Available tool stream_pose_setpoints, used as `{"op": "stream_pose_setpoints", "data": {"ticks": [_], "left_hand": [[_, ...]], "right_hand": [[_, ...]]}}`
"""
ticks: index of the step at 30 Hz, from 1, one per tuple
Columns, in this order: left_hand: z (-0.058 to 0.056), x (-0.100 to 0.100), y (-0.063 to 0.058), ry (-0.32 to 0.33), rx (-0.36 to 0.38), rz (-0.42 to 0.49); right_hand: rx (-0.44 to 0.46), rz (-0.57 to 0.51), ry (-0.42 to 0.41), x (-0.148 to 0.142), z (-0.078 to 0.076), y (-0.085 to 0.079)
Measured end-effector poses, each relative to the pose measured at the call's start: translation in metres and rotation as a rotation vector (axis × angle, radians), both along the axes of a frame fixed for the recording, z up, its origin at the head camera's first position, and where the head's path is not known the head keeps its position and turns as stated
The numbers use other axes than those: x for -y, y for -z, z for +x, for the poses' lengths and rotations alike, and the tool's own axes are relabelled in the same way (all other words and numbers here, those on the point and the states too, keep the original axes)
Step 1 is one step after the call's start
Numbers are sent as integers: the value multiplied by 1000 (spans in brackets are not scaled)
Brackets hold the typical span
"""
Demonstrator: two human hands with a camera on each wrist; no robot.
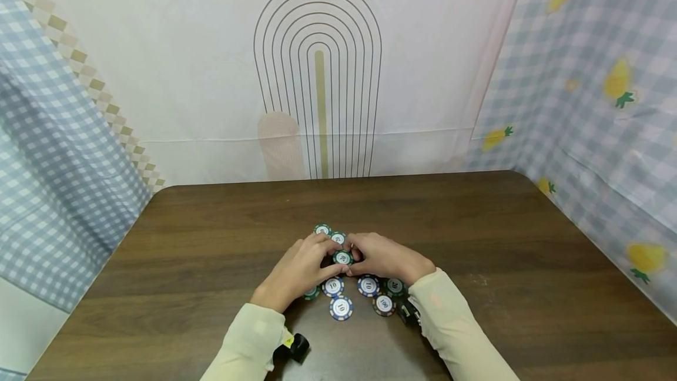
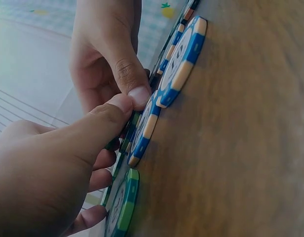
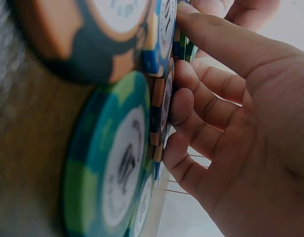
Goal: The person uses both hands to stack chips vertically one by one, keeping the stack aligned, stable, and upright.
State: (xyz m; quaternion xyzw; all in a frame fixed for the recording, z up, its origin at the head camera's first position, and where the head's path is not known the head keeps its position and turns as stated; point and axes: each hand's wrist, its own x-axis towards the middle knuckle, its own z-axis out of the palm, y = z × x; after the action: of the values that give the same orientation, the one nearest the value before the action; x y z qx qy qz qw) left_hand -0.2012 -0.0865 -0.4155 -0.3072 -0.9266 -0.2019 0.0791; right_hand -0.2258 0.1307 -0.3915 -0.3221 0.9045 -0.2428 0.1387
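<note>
A green poker chip (image 1: 342,257) lies between my two hands in the head view. My left hand (image 1: 301,266) curls its thumb and fingers around the chip's left side. From the right, my right hand (image 1: 388,257) pinches in at its edge, and the thumb tips meet in front. The left wrist view shows both thumbs (image 2: 123,102) close together, partly hiding green chips behind them. Just nearer lie blue-and-white chips (image 1: 333,286). Beneath the right hand are another green chip (image 3: 112,163) and an orange-and-black chip (image 3: 53,34).
Beyond the left fingers lie two green chips (image 1: 322,229). A blue chip (image 1: 341,308) lies nearest me, with a dark chip (image 1: 384,304) to its right. All rest on a brown wooden table (image 1: 211,234). Cloth hangs behind the table and at both sides.
</note>
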Motion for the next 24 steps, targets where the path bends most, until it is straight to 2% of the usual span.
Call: {"op": "stream_pose_setpoints", "data": {"ticks": [11,24], "left_hand": [[-1,2,0,43,7,-2],[-3,7,-7,69,145,62]], "right_hand": [[21,9,12,1,0,0],[-3,36,18,2,1,-2]]}}
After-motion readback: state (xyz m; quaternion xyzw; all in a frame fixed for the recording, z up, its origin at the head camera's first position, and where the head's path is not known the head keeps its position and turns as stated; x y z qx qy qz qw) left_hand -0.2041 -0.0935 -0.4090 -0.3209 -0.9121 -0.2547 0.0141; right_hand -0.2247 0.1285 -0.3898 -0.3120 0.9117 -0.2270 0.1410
